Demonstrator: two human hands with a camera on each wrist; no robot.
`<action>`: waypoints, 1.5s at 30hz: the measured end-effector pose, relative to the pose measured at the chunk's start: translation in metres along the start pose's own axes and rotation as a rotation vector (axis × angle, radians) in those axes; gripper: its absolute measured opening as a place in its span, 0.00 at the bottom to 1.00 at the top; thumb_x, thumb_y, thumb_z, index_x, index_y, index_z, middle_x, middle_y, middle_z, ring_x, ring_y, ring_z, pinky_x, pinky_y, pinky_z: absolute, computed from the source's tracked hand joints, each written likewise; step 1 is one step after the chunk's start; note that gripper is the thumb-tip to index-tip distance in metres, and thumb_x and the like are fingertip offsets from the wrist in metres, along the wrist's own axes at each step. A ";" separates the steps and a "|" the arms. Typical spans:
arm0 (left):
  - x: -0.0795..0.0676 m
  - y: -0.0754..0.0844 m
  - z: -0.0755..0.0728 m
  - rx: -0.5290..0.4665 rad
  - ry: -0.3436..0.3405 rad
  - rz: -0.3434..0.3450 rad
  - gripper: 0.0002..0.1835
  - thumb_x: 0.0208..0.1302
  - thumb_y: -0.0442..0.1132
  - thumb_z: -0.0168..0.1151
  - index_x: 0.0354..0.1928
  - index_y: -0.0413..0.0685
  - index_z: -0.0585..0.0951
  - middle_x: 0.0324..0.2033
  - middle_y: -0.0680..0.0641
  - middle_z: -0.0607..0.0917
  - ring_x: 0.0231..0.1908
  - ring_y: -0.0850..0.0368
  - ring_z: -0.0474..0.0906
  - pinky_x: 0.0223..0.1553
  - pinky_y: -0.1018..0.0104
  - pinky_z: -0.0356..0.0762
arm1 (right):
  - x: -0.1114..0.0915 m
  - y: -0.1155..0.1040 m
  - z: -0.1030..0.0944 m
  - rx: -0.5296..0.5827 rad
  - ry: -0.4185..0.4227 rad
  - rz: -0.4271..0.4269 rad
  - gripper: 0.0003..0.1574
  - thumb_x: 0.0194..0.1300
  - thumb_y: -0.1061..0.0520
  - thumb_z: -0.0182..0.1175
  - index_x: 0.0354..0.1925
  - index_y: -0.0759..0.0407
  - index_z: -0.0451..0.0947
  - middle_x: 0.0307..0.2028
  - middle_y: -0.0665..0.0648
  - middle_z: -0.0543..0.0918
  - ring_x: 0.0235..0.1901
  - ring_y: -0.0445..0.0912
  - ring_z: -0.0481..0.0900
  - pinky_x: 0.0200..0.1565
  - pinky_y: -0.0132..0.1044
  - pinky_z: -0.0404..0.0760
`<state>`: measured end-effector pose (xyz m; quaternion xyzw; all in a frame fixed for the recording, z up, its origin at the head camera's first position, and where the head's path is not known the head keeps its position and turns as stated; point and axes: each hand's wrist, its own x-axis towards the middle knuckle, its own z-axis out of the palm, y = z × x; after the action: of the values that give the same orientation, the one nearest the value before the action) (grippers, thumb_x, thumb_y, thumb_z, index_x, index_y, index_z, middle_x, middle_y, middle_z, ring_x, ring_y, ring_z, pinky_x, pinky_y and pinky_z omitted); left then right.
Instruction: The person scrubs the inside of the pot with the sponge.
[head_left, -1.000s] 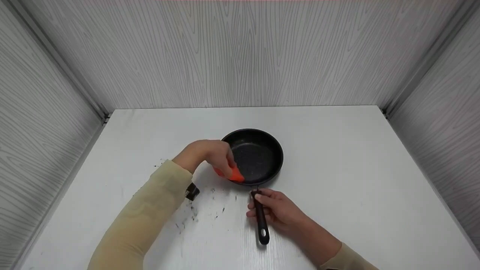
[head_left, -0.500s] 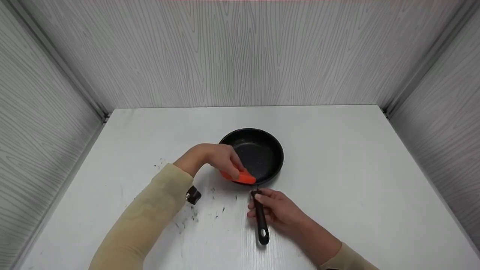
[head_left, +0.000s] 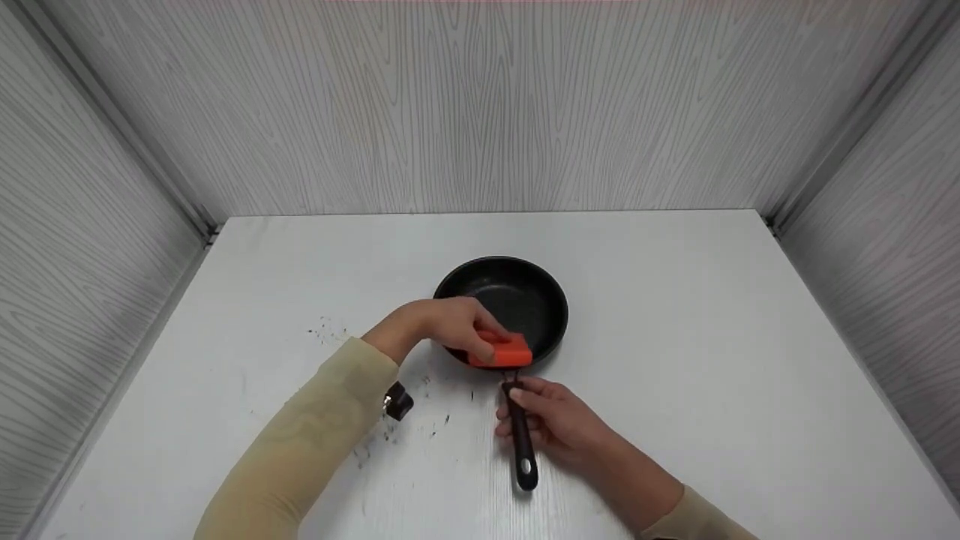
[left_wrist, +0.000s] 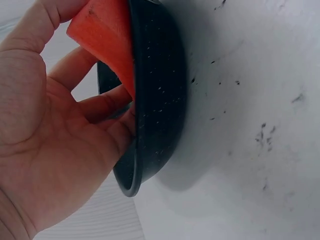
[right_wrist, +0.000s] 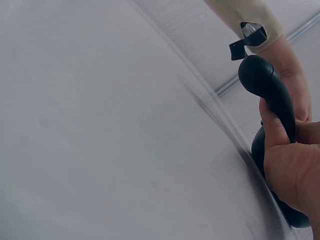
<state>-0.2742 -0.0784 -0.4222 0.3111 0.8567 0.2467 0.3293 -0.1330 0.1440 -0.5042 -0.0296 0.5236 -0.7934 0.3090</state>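
A black frying pan (head_left: 525, 304) sits on the white table, its handle (head_left: 523, 450) towards me. My right hand (head_left: 559, 416) grips that handle near the pan, thumb on top; the right wrist view shows the handle's rounded end (right_wrist: 256, 75) sticking out past the hand. With my left hand (head_left: 457, 322) I pinch an orange-red sponge (head_left: 514, 351) against the inside of the near rim, close to where the handle joins. In the left wrist view the sponge (left_wrist: 107, 37) lies at the pan wall (left_wrist: 160, 95), with several fingertips hidden behind the rim.
Dark crumbs and smudges (head_left: 386, 431) dot the white table (head_left: 675, 337) left of the handle. A small black wrist device (head_left: 398, 401) shows below the left sleeve. Wood-grain panels (head_left: 480, 105) wall in the back and both sides.
My left hand has slid the sponge rightward along the near inside wall, from the pan's lower left to by the handle joint. My right hand and the pan have hardly moved.
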 end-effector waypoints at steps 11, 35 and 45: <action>0.013 0.000 0.010 0.080 0.096 0.061 0.28 0.64 0.45 0.70 0.68 0.60 0.84 0.63 0.49 0.81 0.56 0.55 0.75 0.61 0.58 0.73 | 0.000 0.000 0.000 0.016 -0.008 -0.004 0.21 0.83 0.58 0.55 0.62 0.74 0.71 0.42 0.59 0.86 0.39 0.49 0.92 0.39 0.37 0.88; 0.036 -0.004 0.028 0.102 0.273 0.149 0.31 0.63 0.49 0.76 0.70 0.58 0.83 0.69 0.44 0.77 0.66 0.48 0.73 0.71 0.57 0.67 | -0.002 0.001 0.002 0.045 0.000 0.000 0.18 0.83 0.58 0.54 0.61 0.70 0.70 0.41 0.60 0.86 0.37 0.49 0.92 0.35 0.34 0.87; 0.044 -0.004 0.032 0.120 0.344 0.151 0.33 0.63 0.52 0.78 0.70 0.57 0.82 0.66 0.45 0.78 0.65 0.50 0.74 0.70 0.58 0.68 | -0.001 0.003 0.001 0.048 -0.016 -0.007 0.16 0.84 0.59 0.53 0.61 0.68 0.70 0.41 0.58 0.86 0.37 0.48 0.92 0.38 0.37 0.88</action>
<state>-0.2787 -0.0436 -0.4647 0.3467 0.8878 0.2687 0.1393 -0.1307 0.1428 -0.5057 -0.0303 0.5017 -0.8066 0.3110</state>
